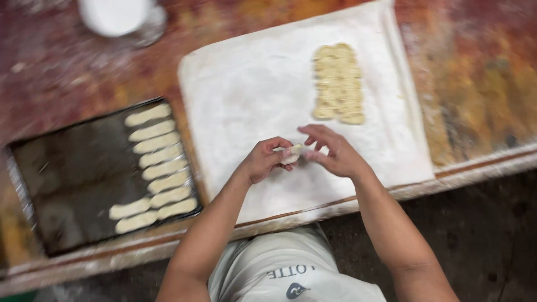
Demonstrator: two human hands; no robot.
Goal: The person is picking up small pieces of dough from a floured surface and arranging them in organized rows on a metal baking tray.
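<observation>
My left hand [263, 161] is curled around a small pale piece of dough [291, 155], and my right hand [331, 151] pinches the same piece with its fingertips, the other fingers spread. Both hands hover over the near part of a floured white cloth [251, 84]. At the far right of that cloth lies a stack of cut dough strips [338, 84]. To my left, a dark baking tray [72, 179] carries a column of shaped dough fingers [154, 168] along its right side.
The worn reddish wooden table [475, 72] is dusted with flour. A white round container [114, 15] stands at the far left edge of view. The table's front edge [481, 162] runs just before my body; dark floor lies below.
</observation>
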